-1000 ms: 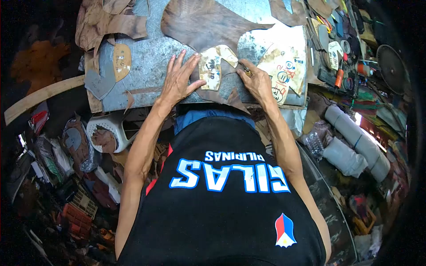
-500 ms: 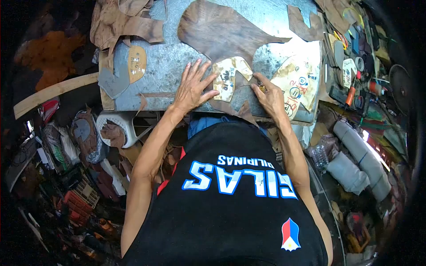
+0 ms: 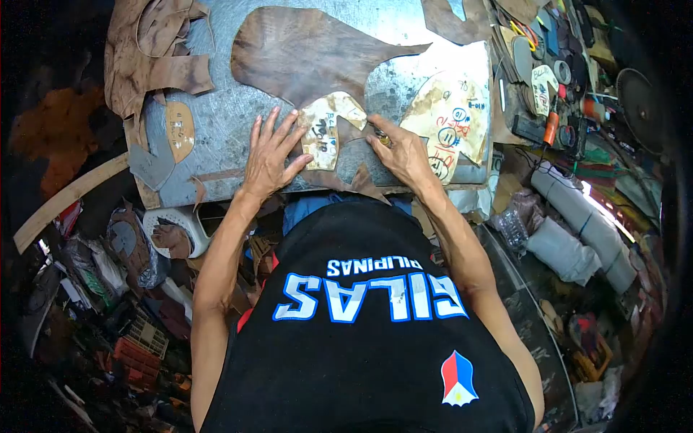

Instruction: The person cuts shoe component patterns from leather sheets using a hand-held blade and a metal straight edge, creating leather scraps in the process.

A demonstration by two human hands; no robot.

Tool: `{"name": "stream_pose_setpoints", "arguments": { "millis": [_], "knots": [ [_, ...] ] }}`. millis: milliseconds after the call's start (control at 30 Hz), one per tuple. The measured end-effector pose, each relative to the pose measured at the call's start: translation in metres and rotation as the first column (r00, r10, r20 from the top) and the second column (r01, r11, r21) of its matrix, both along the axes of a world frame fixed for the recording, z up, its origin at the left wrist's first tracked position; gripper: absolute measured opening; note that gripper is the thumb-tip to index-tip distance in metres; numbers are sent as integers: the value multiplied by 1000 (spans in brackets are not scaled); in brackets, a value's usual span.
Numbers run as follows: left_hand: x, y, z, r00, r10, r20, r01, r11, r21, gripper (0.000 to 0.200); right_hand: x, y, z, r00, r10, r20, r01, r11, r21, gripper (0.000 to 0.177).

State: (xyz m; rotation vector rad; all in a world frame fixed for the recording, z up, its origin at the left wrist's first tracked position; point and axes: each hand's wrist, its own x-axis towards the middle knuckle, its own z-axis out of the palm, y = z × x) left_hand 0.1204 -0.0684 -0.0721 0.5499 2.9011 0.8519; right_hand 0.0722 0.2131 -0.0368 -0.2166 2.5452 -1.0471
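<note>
A cream paper pattern (image 3: 322, 143) with handwriting lies on a brown leather piece (image 3: 299, 50) at the table's near side. My left hand (image 3: 273, 160) rests flat with fingers spread, its thumb and a fingertip on the pattern's left edge. At the pattern's right tip, my right hand (image 3: 406, 155) is closed round a small tool (image 3: 383, 137) with a yellowish handle. The tool's working end is hidden by the fingers. Between the hands, a notch in the pattern shows leather beneath, and a pointed leather flap (image 3: 364, 182) hangs toward the near edge.
A larger marked pattern (image 3: 451, 119) lies right of my right hand. Leather scraps (image 3: 173, 76) and a tan oval template (image 3: 179, 130) are on the left. Tools, including an orange-handled one (image 3: 552, 128), crowd the right side. A white stool (image 3: 177, 231) stands below left.
The whole scene has shifted left in view as the camera turned. Both hands keep nearly the same places on and beside the pattern.
</note>
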Motion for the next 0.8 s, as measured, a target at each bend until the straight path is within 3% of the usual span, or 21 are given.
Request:
{"name": "stream_pose_setpoints", "arguments": {
  "millis": [300, 367, 767, 800],
  "knots": [
    [-1, -2, 0, 1000, -25, 0, 25, 999, -45, 56, 7, -2, -5, 994, 56, -93, -51, 997, 54, 36],
    [-1, -1, 0, 1000, -23, 8, 23, 997, -67, 53, 9, -2, -7, 981, 52, -188, -48, 998, 27, 37],
    [-2, 1, 5, 1000, -17, 18, 18, 998, -56, 53, 0, 0, -2, 996, 46, -71, -47, 999, -23, 36],
    [-2, 1, 5, 1000, -8, 15, 9, 999, -46, 52, -3, -1, 6, 998, 51, 24, -52, 998, 24, 36]
  ]
}}
